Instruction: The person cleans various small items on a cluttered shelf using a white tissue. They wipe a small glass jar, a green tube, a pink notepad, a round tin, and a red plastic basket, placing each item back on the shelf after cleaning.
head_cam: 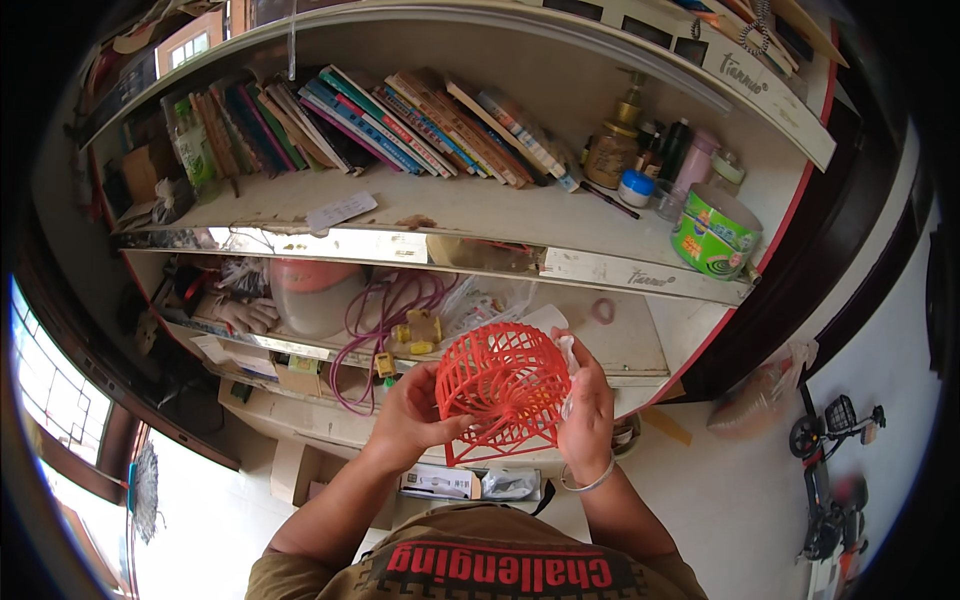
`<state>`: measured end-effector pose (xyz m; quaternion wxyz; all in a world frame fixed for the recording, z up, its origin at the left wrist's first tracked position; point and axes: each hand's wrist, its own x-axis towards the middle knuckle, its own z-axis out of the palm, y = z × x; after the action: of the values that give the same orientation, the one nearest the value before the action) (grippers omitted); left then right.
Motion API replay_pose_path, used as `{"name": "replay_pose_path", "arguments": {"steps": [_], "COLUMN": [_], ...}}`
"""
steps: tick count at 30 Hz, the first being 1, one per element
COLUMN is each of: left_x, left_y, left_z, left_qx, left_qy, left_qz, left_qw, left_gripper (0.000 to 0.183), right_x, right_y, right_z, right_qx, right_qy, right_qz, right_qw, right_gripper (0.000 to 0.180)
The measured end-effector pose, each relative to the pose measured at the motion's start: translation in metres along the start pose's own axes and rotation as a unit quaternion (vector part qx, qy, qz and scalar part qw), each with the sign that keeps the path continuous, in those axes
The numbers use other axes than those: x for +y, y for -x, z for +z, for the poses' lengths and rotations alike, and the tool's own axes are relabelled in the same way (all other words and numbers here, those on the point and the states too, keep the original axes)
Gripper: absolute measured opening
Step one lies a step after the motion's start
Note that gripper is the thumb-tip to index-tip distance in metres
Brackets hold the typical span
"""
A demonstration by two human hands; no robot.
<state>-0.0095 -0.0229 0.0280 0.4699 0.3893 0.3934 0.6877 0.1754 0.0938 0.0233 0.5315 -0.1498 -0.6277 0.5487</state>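
Note:
A round red plastic openwork cage with curved ribs and a straight-barred base is held up before me, at the front of the shelves. My left hand grips its left side, the thumb lying across the lower ribs. At the cage's right side is my right hand, with a crumpled white tissue or cloth between the fingers and the red rim. The right fingertips are partly hidden behind the tissue and the cage.
Behind the cage, a shelf holds a purple cord, a clear plastic bag and a lidded tub. Leaning books, jars and a green container fill the shelf above. Boxes lie below.

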Motion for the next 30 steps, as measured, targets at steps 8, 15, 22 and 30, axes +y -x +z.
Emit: {"name": "replay_pose_path", "arguments": {"steps": [8, 15, 22, 30], "left_x": [0.012, 0.013, 0.011, 0.032], "left_y": [-0.002, -0.007, -0.013, -0.013], "left_z": [-0.015, -0.014, -0.012, -0.003], "left_qx": [-0.027, -0.041, -0.051, -0.05], "left_qy": [-0.045, -0.013, -0.096, -0.304], "left_qz": [0.001, 0.076, 0.074, 0.157], "left_qw": [0.999, 0.996, 0.991, 0.938], "left_gripper": [0.073, 0.084, 0.079, 0.088], "right_x": [0.001, 0.016, 0.009, -0.004], "right_y": [0.005, 0.016, 0.018, 0.008], "right_z": [-0.011, -0.011, 0.001, 0.0], "right_qx": [-0.105, 0.038, 0.016, -0.121], "right_qy": [-0.017, -0.277, -0.23, 0.091], "right_qz": [0.12, 0.221, 0.185, 0.021], "right_qw": [0.987, 0.934, 0.955, 0.988], "right_gripper": [0.073, 0.056, 0.065, 0.077]}}
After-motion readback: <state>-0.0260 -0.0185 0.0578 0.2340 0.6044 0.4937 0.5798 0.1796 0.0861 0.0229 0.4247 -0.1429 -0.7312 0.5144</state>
